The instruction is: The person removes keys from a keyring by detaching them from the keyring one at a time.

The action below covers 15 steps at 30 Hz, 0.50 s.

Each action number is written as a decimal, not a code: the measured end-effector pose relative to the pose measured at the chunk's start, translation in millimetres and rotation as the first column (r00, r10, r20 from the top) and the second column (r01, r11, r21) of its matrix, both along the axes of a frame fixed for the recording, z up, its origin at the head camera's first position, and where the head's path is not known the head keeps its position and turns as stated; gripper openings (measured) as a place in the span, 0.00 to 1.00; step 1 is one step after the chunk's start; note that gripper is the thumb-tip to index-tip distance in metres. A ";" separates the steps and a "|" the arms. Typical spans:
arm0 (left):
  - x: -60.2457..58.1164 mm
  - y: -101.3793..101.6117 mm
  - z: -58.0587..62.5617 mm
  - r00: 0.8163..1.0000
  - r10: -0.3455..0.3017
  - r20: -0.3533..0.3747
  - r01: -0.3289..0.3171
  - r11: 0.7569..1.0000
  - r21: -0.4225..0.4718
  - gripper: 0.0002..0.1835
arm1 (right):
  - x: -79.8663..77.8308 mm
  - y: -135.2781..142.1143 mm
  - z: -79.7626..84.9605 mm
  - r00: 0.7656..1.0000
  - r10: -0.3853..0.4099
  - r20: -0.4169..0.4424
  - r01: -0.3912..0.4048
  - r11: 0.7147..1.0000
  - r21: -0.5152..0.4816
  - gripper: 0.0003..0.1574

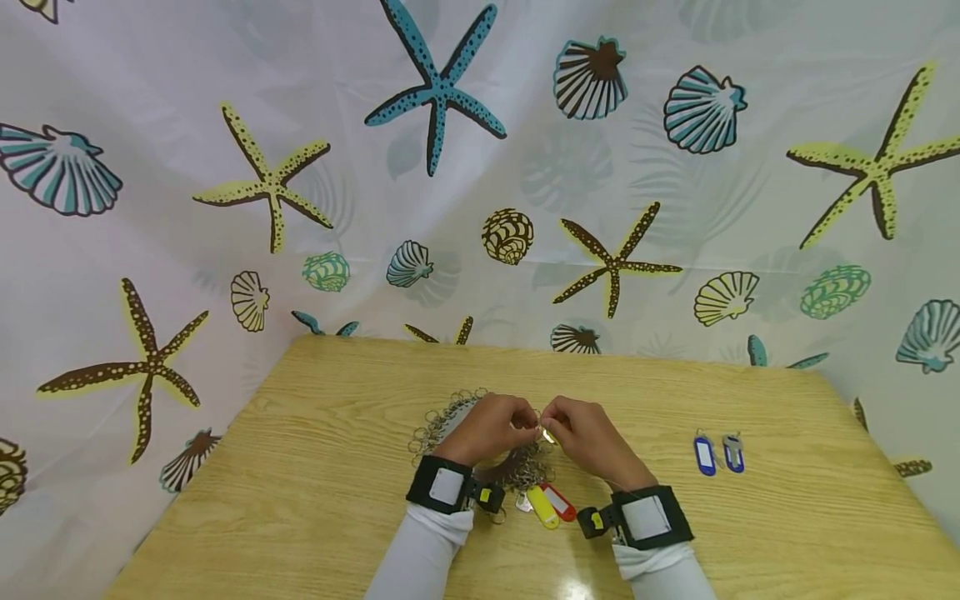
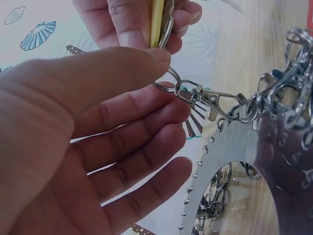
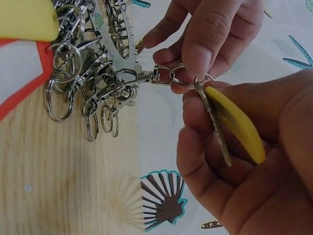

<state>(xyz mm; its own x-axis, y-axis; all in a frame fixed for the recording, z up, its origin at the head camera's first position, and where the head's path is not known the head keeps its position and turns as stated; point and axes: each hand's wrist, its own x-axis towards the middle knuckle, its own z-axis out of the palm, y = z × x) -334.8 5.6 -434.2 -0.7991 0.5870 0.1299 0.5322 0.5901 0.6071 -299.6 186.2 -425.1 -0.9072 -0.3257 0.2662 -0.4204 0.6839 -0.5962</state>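
Note:
Over the table's middle, my left hand (image 1: 491, 423) pinches a split ring (image 2: 164, 87) between thumb and index finger, its other fingers loosely bent. A swivel clasp (image 3: 142, 76) links that ring to a toothed metal hoop (image 2: 210, 156) hung with many clasps and rings. My right hand (image 1: 592, 435) meets the left and holds a key (image 3: 215, 125) and a yellow key tag (image 3: 239, 127) by its thumb and fingers. Key and tag meet the split ring, partly hidden under the left thumb; whether both are fully threaded I cannot tell.
Another yellow tag (image 1: 543, 507) and a red tag (image 1: 558, 502) lie beside the clasps, towards me. To the right, two blue tags (image 1: 705, 455) with keys lie on the wooden table (image 1: 750, 542). A shell-printed curtain (image 1: 525, 292) stands behind the table.

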 end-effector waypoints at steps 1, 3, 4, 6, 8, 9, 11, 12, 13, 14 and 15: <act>0.1 0.0 0.0 1.000 -0.002 -0.002 0.002 1.000 0.000 0.08 | 0.0 0.1 -0.3 1.000 -0.002 0.001 0.002 1.000 0.002 0.04; 0.1 0.1 0.0 1.000 -0.003 -0.003 0.003 1.000 0.000 0.08 | 0.1 0.3 -0.7 1.000 -0.005 0.003 0.005 1.000 0.004 0.04; 0.4 0.3 0.3 1.000 -0.002 -0.005 0.002 1.000 0.000 0.08 | 0.1 0.4 -0.9 1.000 -0.007 0.002 0.007 1.000 0.005 0.04; 0.7 0.4 0.5 1.000 -0.002 -0.007 0.002 1.000 0.000 0.09 | 0.2 0.5 -1.2 1.000 -0.009 0.000 0.009 1.000 0.007 0.04; 0.6 0.5 0.5 1.000 -0.002 -0.010 0.002 1.000 -0.002 0.08 | 0.2 0.6 -1.4 1.000 -0.012 -0.001 0.012 1.000 0.007 0.04; 0.6 0.5 0.5 1.000 -0.002 -0.011 0.002 1.000 -0.002 0.08 | 0.2 0.5 -1.5 1.000 -0.013 -0.003 0.013 1.000 0.007 0.04; 0.1 0.6 0.4 1.000 -0.002 -0.014 0.002 1.000 -0.006 0.08 | 0.0 0.4 -1.8 1.000 -0.019 -0.009 0.019 1.000 0.009 0.04; -0.1 0.9 0.3 1.000 -0.002 -0.015 0.002 1.000 -0.009 0.08 | -0.2 0.2 -1.9 1.000 -0.025 -0.013 0.025 1.000 0.010 0.04; -0.1 1.1 0.4 1.000 -0.002 -0.015 0.002 1.000 -0.012 0.08 | -0.4 0.2 -2.0 0.999 -0.030 -0.020 0.031 0.999 0.013 0.04; -0.2 1.3 0.4 1.000 -0.003 -0.016 0.003 1.000 -0.012 0.08 | -0.8 0.5 -2.4 0.999 -0.036 -0.028 0.037 0.999 0.017 0.04; -0.2 1.5 0.5 1.000 -0.004 -0.015 0.004 1.000 -0.012 0.09 | -1.2 0.9 -2.8 0.998 -0.042 -0.037 0.043 0.999 0.022 0.04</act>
<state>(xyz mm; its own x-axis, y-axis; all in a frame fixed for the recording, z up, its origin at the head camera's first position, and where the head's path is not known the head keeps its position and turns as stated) -335.0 7.1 -433.7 -0.7948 0.5918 0.1347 0.5434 0.5950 0.5922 -300.8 187.1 -427.9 -0.9103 -0.2933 0.2922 -0.4118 0.7146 -0.5655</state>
